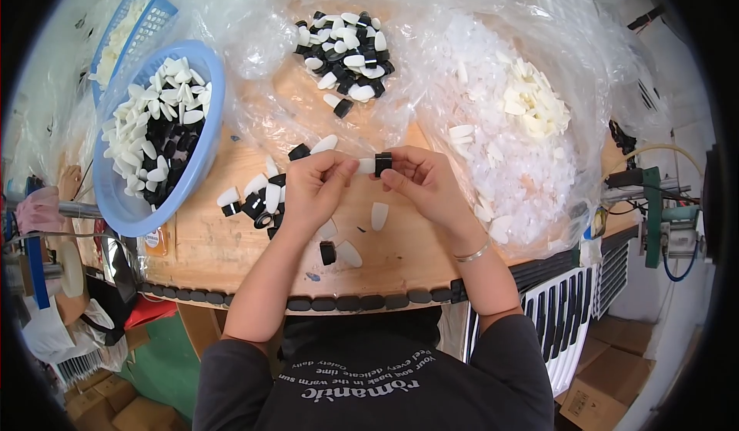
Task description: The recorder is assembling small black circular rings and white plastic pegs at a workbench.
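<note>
In front of me, over the middle of the wooden table [408, 269], my left hand [317, 187] pinches a flat white piece [365, 167]. A small black cap [382, 163] is gripped between the fingers of my right hand [428, 186]. The white piece's end meets the cap; how deep it sits inside cannot be seen. Below my hands lie a loose white oval piece [379, 215], another black cap [328, 252] and a second white oval [349, 254]. Beside my left wrist rests a small heap of black caps with white ovals [258, 198], partly hidden by that arm.
At left, a blue basin [216, 115] holds white and black pieces, with a blue basket [158, 19] behind it. Farther back sits a black-and-white pile [344, 55]. Translucent scraps [481, 115] and cream-coloured pieces [536, 100] spread at right on plastic sheeting. Black padding [358, 302] lines the near edge.
</note>
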{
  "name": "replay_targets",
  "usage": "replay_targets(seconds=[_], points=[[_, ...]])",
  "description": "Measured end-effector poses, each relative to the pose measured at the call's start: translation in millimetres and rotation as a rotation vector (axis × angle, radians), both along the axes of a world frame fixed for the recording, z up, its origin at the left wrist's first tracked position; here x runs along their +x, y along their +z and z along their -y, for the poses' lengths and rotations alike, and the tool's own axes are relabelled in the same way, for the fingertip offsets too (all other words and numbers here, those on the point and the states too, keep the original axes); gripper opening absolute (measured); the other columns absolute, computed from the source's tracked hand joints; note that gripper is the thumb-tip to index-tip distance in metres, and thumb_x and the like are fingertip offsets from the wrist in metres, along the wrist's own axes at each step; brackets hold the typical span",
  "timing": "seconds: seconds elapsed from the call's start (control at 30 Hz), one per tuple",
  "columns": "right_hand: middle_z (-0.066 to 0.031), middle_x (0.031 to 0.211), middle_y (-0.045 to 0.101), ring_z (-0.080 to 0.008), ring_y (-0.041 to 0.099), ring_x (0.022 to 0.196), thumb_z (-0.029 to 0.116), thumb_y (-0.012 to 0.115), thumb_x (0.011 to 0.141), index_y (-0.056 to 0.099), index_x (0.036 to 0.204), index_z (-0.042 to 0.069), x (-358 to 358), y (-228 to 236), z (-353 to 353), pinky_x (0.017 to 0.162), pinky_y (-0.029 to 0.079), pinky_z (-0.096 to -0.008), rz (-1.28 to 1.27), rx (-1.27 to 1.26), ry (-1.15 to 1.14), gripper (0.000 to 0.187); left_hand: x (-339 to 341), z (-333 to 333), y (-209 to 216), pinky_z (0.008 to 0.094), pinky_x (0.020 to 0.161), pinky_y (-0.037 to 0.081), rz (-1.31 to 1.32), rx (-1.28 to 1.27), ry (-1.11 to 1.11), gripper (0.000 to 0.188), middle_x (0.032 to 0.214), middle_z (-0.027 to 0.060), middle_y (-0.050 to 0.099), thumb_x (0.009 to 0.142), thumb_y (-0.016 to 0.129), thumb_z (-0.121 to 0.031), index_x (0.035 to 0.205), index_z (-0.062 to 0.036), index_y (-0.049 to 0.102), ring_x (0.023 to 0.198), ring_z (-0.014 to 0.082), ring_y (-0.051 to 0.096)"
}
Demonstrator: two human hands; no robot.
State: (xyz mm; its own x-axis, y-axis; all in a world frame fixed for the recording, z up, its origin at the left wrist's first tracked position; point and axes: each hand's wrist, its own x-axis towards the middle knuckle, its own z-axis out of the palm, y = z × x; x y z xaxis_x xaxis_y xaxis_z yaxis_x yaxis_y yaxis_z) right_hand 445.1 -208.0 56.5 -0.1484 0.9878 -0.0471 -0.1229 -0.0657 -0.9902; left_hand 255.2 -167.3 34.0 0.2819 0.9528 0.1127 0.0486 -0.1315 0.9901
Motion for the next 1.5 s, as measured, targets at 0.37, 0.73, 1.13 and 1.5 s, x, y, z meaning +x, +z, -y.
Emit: replay_targets(seconds=[0.37, 0.73, 1.13, 1.5], points=[[-0.0020, 0.092, 0.065, -0.0028, 0.057, 0.079, 0.000, 0.063, 0.087, 0.061, 0.110, -0.003, -11.2, 15.5, 6.6, 0.069, 0.047, -0.0184, 0.116, 0.097, -0.036, 0.023, -12.0, -1.0, 11.8, 0.0203, 0.047, 0.031, -0.004, 0.045, -0.041, 0.011, 0.057, -0.0046, 0.052, 0.087, 0.066, -0.010, 0.081, -0.0014, 0.069, 0.052, 0.0014, 0.040], [-0.0020, 0.093, 0.065, -0.0029, 0.056, 0.080, 0.003, 0.060, 0.090, 0.059, 0.112, -0.004, -9.0, 17.9, 7.7, 0.070, 0.045, -0.0169, 0.167, 0.017, 0.000, 0.023, -10.4, -5.2, 6.9, 0.0175, 0.049, 0.032, 0.028, -0.106, -0.132, 0.009, 0.062, -0.0056, 0.056, 0.087, 0.066, -0.008, 0.084, 0.0000, 0.066, 0.054, -0.0002, 0.042], [-0.0028, 0.085, 0.066, -0.0041, 0.057, 0.073, 0.009, 0.061, 0.091, 0.062, 0.108, -0.002, 9.2, 23.0, -3.4, 0.064, 0.044, -0.0177, 0.106, -0.050, 0.050, 0.020, -22.0, -16.0, 21.9, 0.0173, 0.060, 0.038, 0.209, -0.274, -0.032, 0.028, 0.078, 0.0011, 0.063, 0.094, 0.058, -0.017, 0.116, -0.0002, 0.060, 0.068, 0.0033, 0.050], [-0.0090, 0.096, 0.066, -0.0099, 0.061, 0.087, 0.023, 0.063, 0.089, 0.057, 0.115, -0.006, -0.3, 60.8, -101.0, 0.069, 0.048, -0.0243, 0.689, 0.187, -0.249, 0.039, -28.4, -10.4, 26.2, 0.0350, 0.070, 0.050, -0.762, 0.188, -0.080, 0.031, 0.075, 0.0125, 0.063, 0.069, 0.077, -0.017, 0.091, -0.0009, 0.062, 0.074, 0.0319, 0.062]])
